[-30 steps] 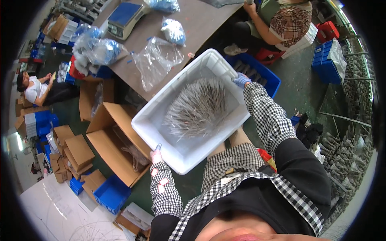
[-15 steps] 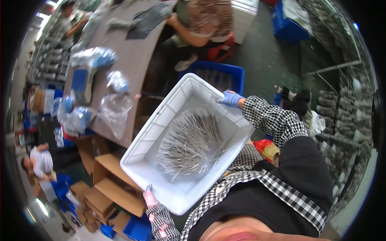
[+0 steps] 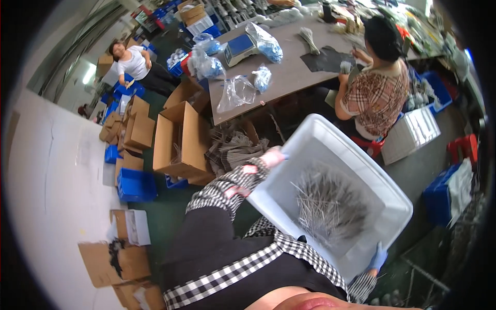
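Observation:
Between my hands is a white rectangular plastic tub [image 3: 279, 199], tilted in the view. A heap of thin grey metal-looking pins or wires [image 3: 330, 204] lies fanned out on its bottom; what kind they are I cannot make out. My left hand [image 3: 274, 156], in a light glove, grips the tub's left rim. At the lower right, my right hand [image 3: 378, 257], in a bluish glove, holds the opposite side, its fingers partly hidden under the rim.
A brown worktable [image 3: 284, 77] bears clear bags, a blue-topped scale [image 3: 241, 49] and dark cloth. One person [image 3: 374, 93] sits at it; another [image 3: 137, 64] stands at far left. Open cardboard boxes [image 3: 178, 139], a blue crate [image 3: 136, 184] and a red stool [image 3: 463, 148] stand around.
My view has swung round, so the table and seated person now appear ahead and to the right. The tub has moved right in the picture and turned, still held in both hands.

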Demonstrator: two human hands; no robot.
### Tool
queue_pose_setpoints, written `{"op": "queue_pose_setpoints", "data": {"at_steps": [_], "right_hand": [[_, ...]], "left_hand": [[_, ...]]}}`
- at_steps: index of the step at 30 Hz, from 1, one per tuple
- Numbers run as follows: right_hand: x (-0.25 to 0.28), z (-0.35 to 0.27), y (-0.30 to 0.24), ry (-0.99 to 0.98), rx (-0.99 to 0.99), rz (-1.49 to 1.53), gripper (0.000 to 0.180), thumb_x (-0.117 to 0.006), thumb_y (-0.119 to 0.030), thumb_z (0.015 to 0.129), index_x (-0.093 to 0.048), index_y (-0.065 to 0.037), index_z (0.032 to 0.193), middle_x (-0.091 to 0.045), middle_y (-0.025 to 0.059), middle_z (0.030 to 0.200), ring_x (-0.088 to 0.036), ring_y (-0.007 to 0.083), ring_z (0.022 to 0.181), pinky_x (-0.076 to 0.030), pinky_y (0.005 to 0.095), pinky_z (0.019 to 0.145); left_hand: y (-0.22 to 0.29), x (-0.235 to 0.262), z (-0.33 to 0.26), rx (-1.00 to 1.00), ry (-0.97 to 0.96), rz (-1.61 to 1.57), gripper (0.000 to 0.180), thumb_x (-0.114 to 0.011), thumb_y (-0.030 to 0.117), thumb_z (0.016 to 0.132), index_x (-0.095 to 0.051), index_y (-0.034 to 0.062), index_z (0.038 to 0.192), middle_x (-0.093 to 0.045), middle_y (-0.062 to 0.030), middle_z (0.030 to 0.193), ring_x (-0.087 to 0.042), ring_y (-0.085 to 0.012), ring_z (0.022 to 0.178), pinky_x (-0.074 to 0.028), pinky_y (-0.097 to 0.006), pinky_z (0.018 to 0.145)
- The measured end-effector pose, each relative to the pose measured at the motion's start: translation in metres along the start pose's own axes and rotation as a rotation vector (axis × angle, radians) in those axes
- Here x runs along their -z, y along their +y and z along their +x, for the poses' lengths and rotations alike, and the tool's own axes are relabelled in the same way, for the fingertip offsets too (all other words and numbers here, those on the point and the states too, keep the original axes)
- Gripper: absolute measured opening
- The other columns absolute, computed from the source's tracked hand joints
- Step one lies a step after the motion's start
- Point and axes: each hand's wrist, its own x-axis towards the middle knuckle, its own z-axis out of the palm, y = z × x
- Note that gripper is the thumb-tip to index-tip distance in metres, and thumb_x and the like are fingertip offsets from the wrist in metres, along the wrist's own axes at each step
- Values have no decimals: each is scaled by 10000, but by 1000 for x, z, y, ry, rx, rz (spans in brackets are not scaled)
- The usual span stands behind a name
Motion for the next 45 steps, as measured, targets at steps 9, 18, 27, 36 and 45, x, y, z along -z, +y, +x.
{"op": "queue_pose_setpoints", "data": {"at_steps": [9,18,27,36,45], "right_hand": [[133,-19,41,298,-296,62,661,-690,-476,800,-607,110,1094,-652,167,995,-570,243,772,-487,374,743],[181,26,9,478,-413,-208,679,-692,-500,790,-615,112,1073,-650,168,981,-571,249,757,-486,380,733],[253,74,-40,567,-455,-136,618,-712,-398,795,-575,124,1095,-632,188,956,-609,273,702,-541,411,660],[294,200,-12,400,-324,-152,618,-691,-432,805,-599,84,1132,-645,119,969,-580,212,772,-500,360,721],[123,275,-101,-179,-101,-221,449,-688,-311,823,-624,40,1095,-650,70,906,-580,168,744,-484,334,672]], "left_hand": [[231,-141,40,-300,-271,141,505,-655,459,707,-696,42,989,-685,-156,960,-658,-292,906,-501,-395,797],[369,-222,89,-361,-453,72,470,-659,428,700,-704,55,981,-686,-121,917,-651,-253,862,-492,-381,752],[420,-258,135,-485,-362,-84,454,-638,465,738,-691,27,842,-662,-154,752,-646,-304,738,-497,-395,691],[383,-246,115,-149,-305,-66,560,-697,378,735,-606,-2,1136,-653,-188,1044,-625,-298,969,-481,-370,842],[154,-134,2,287,46,-288,572,-686,386,729,-618,-55,1087,-645,-216,1041,-620,-318,975,-471,-375,848]]}}
